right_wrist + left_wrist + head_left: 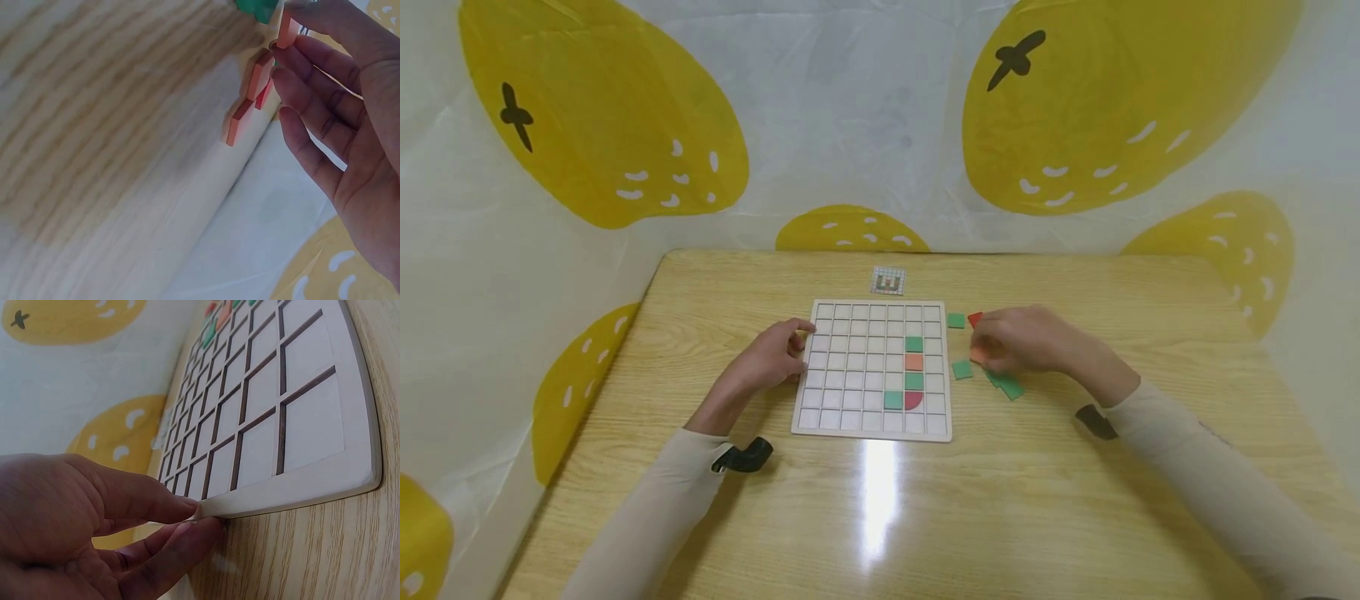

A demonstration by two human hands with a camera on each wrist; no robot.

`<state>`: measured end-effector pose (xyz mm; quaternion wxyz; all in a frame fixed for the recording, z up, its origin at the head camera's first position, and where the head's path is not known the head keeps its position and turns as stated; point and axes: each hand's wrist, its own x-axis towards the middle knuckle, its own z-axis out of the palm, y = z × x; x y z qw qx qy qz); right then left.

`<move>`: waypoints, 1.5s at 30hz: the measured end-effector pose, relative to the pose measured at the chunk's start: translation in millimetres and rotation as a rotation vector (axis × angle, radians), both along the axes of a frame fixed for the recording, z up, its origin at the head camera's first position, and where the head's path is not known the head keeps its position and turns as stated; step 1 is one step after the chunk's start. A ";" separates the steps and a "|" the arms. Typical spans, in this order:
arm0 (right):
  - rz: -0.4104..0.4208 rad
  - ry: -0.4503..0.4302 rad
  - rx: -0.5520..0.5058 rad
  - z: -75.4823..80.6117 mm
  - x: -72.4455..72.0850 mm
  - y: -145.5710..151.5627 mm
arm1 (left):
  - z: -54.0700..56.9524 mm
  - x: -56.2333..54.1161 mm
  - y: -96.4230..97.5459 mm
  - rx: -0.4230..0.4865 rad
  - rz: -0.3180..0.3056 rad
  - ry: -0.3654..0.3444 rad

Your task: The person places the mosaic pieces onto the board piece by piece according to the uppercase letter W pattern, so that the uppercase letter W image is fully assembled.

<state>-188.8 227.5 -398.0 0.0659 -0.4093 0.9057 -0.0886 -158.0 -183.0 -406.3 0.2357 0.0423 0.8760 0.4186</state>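
Note:
A white grid board (pixel 853 379) lies on the table between both hands. My left hand (pixel 766 357) holds its left edge; in the left wrist view the thumb (pixel 178 509) lies at the rim, with fingertips just below. Off the board's right side, my right hand (pixel 1026 340) pinches an orange tile (pixel 287 30) between thumb and fingers. Two more orange tiles (pixel 240 122) lie near its fingertips. Toward the board's right, one column carries a green square (pixel 913 343), an orange square (pixel 913 362), another green square and a red quarter-circle (pixel 913 401). A further green square (pixel 892 400) sits left of the quarter-circle.
Loose green tiles (pixel 962 370) and a red triangle (pixel 975 319) lie right of the board. Behind the board is a small pattern card (pixel 889 281). The wooden table (pixel 760 533) meets a fruit-print cloth (pixel 857 125) at its back edge.

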 end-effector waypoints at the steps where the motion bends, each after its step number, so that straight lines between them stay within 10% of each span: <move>1: 0.001 0.004 -0.009 0.7 -0.3 0.0 | -0.3 -0.2 0.0 0.001 0.001 -0.001; 45: 0.126 -0.075 -0.026 25.2 -3.7 -53.6 | 3.6 -1.7 0.6 0.011 0.003 -0.018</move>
